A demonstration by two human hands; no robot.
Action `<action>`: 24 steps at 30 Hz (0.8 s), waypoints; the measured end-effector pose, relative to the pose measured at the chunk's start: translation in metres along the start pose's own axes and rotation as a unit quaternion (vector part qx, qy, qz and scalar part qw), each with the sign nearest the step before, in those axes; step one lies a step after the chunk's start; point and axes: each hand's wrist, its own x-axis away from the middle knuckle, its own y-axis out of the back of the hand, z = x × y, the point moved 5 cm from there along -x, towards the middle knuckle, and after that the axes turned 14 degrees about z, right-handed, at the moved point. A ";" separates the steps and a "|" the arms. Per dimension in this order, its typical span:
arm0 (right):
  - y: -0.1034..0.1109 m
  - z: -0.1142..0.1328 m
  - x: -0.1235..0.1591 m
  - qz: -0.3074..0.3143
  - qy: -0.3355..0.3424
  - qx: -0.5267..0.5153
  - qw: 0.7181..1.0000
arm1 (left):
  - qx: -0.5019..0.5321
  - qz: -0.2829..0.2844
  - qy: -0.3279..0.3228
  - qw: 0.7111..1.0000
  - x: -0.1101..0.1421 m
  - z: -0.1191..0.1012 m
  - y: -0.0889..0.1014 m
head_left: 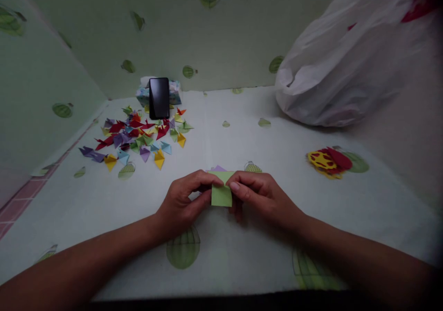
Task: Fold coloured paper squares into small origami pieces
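A small green square of paper (221,196) is held up off the table between my two hands. My left hand (188,195) pinches its left side with thumb and index finger. At its right side, my right hand (258,193) grips the paper between thumb and fingers. Just behind it, partly hidden, a bit of purple paper (218,168) and a green edge show near the table surface. Further back on the left lies a pile of folded paper cranes (134,135) in red, purple, yellow, blue and green.
A black phone (159,98) leans against a tissue box (176,92) behind the cranes. On the right rest red and yellow paper cut-outs (327,161). A large white plastic bag (325,80) bulges at the back right. The table (235,265) has a balloon-print cover.
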 end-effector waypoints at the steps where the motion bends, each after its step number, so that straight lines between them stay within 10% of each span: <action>1: 0.000 0.000 0.000 0.002 0.000 -0.007 1.000 | -0.005 0.001 0.002 1.000 0.000 0.000 0.000; 24: 0.001 0.000 -0.004 0.001 -0.002 0.038 0.999 | -0.059 0.023 -0.033 0.997 -0.003 -0.005 0.000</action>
